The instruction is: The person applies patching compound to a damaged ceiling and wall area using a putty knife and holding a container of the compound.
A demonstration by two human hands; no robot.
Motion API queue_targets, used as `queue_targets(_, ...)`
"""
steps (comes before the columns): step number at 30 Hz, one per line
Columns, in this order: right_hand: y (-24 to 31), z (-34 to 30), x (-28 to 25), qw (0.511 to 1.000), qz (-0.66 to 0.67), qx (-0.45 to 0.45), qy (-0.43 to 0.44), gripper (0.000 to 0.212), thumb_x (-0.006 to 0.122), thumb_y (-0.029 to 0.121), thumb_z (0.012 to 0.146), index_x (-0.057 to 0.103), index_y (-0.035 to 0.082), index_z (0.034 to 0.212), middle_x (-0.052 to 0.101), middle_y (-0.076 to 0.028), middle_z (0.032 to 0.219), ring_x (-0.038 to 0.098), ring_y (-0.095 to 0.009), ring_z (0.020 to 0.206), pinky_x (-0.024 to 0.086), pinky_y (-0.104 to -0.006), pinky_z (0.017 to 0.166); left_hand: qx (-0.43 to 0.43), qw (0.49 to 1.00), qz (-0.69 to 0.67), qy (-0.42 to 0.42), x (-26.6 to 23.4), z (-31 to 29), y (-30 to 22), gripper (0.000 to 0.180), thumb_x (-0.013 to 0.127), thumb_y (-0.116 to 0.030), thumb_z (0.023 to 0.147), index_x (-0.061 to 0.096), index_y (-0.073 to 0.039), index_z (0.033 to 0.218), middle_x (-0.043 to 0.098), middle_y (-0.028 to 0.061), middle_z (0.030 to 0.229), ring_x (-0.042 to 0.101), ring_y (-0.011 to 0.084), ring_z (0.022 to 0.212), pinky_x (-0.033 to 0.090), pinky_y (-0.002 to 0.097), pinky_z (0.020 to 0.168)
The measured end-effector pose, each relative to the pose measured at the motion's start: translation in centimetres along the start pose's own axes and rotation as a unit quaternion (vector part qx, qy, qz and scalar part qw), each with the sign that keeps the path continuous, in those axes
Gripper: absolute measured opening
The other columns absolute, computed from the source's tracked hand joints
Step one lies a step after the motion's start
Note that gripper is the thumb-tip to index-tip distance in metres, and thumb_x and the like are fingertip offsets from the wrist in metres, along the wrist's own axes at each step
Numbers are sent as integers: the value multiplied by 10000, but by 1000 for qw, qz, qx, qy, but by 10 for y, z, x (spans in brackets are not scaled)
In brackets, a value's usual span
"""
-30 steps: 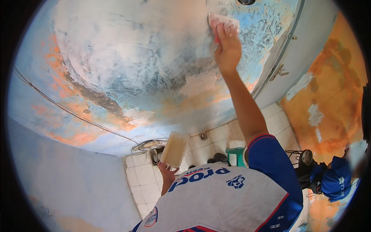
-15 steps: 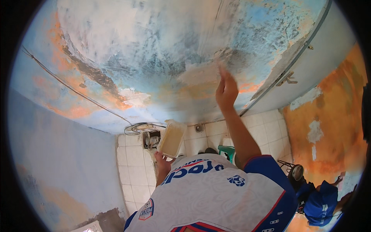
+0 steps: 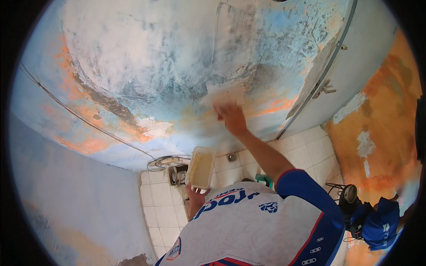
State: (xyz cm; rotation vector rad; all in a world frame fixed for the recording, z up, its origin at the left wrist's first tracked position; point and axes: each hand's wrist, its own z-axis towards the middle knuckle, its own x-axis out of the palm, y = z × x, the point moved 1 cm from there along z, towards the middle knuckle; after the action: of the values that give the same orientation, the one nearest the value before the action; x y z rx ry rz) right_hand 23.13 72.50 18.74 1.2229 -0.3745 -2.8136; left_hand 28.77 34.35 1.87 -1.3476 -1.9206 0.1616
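My left hand (image 3: 195, 194) grips the near end of a rectangular plastic tub (image 3: 202, 167) with pale yellowish contents, held low in front of the wall. My right hand (image 3: 231, 117) is raised against the patchy wall (image 3: 177, 66), its fingers closed and blurred by motion. What those fingers hold is smeared; a pale wet-looking patch (image 3: 225, 94) lies on the wall just beyond them. White filler and grey smears cover the wall's upper part, over flaking blue and orange paint.
Loose cables (image 3: 164, 163) hang beside an open recess (image 3: 178, 174) at the wall's foot. A green stool (image 3: 265, 180) stands on the white tiled floor (image 3: 157, 213). At the right are a door handle (image 3: 325, 91), an orange wall (image 3: 379, 133) and a blue bag (image 3: 379, 226).
My right hand has swept left and down along the wall. The tub and my left hand have shifted slightly right and lower in view as the whole view moved.
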Motion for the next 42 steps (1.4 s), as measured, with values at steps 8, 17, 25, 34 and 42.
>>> queue_targets(8,20,112,-143,945,-83,-51,-312,343,550,14,937,702,92,1234,710,-158,1200,682,-336,1087,505,-439,944,-5,1000,9,18,-38,13,-19,813,710,-535,824,319,-239,1473,222,47,1558,309,314,1429,413,720,1005)
queue_targets(17,28,244,-192,918,-143,-69,-363,550,610,-21,803,621,58,1347,616,-162,1374,504,-416,1343,427,-506,1073,77,986,143,22,-25,27,-86,743,560,-608,892,310,-175,1442,257,119,1531,370,375,1362,404,704,1003)
queue_targets(25,34,-64,24,975,63,211,25,501,553,-50,897,656,213,1311,719,-76,997,680,-269,905,555,-402,814,62,989,132,32,-27,42,-134,670,568,-416,907,253,-222,1466,341,119,1498,376,389,1354,419,754,925)
queue_targets(34,53,237,-270,850,-181,-95,-486,316,537,-5,986,659,21,1276,702,-196,1207,703,-339,1052,542,-390,893,48,980,194,14,-67,64,-146,663,570,-458,884,264,-241,1431,332,112,1475,394,385,1319,447,719,868)
queue_targets(42,69,389,-391,861,-198,-132,-449,321,559,7,921,698,65,1204,711,-200,1122,676,-395,1034,533,-431,895,34,981,184,47,-80,73,-167,657,556,-484,893,265,-234,1426,350,118,1464,412,374,1309,458,709,849)
